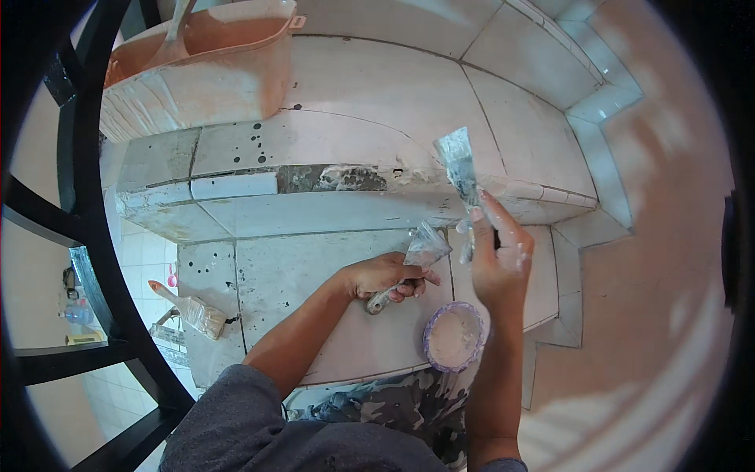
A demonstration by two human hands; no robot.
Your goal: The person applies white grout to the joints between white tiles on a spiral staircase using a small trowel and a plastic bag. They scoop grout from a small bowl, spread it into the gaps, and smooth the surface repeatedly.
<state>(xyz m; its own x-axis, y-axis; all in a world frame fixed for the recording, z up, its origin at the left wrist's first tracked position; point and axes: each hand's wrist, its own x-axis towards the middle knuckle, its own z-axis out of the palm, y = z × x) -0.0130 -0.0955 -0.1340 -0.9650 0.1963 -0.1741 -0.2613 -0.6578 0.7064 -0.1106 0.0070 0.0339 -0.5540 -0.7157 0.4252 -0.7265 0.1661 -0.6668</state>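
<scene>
My left hand [385, 279] is closed round the handle of a putty knife [427, 245] whose wide blade is smeared with white paste. In my right hand [503, 256] is a second putty knife [458, 161], held upright with its coated blade pointing away from me over the upper step. White paste also sticks to the fingers of that hand. Below the hands a small purple-rimmed bowl [454, 337] of white paste sits on the lower step. Along the upper step's edge, a strip without tile [338, 178] shows grey, partly covered with rough white paste.
An orange-pink bucket [197, 79] with a handled tool in it stands on the upper step at left. A paintbrush [191, 308] lies on the lower step's left end. Black railing bars [82, 157] run along the left; a wall [653, 275] bounds the right.
</scene>
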